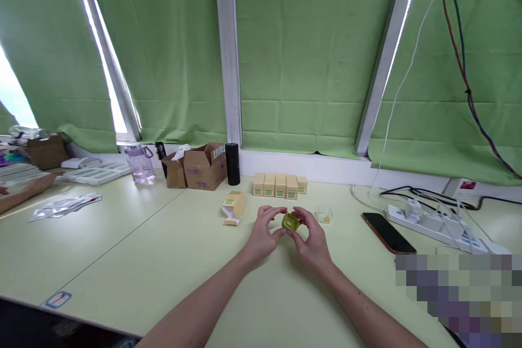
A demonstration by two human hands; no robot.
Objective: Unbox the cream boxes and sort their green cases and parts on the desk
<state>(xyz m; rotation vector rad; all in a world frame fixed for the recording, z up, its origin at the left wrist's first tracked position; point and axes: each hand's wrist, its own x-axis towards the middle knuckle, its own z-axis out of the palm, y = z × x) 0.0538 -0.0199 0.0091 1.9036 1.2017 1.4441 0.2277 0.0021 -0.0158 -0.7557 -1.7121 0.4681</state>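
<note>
Between both hands, above the table, is a small olive-green square cup-like piece (290, 222) with a hollow that faces me. My left hand (266, 229) pinches its left side between thumb and fingers. On its right side my right hand (310, 232) grips it the same way. Just right of my right hand sits a small clear dish (324, 214) with something yellow in it. An opened kraft paper box (234, 207) lies left of my left hand, its flap towards me. Behind the hands stand several small kraft boxes (280, 187) with green labels.
Cardboard boxes (205, 168), a black cylinder (232, 164) and a purple water bottle (140, 164) line the back. To the right lie a phone (389, 232) and a power strip (432, 228) with cables. At far left, another person's arm (30, 190) rests near white trays (95, 172).
</note>
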